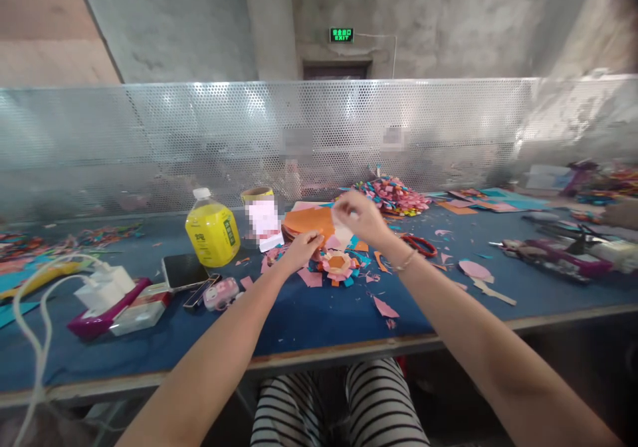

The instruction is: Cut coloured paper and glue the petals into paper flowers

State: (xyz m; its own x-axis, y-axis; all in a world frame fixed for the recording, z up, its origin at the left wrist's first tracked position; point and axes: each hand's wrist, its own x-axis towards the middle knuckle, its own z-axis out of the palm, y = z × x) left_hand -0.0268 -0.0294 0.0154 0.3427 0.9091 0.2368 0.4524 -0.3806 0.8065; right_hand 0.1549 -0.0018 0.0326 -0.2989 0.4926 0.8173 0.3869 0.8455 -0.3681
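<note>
My left hand (302, 250) is closed, thumb and fingertips pinched together at the near edge of a stack of orange sheets (309, 220). Whatever it pinches is too small to make out. Slightly blurred, my right hand (357, 213) is raised over the right side of that stack, its fingers curled in a pinch; what they hold, if anything, is hidden. Just below the hands lies a layered paper-like flower (339, 265), pink and cream with an orange centre and blue pieces under it. Pink scraps (312, 277) lie around it.
A yellow bottle (213, 231), a tape roll (256, 194), a phone (185, 272) and a purple power strip (107, 311) stand left. Behind is a heap of colourful pieces (391, 196). A red ring (419, 246) and tools (553, 254) lie right. A perforated metal screen (199, 135) bounds the table.
</note>
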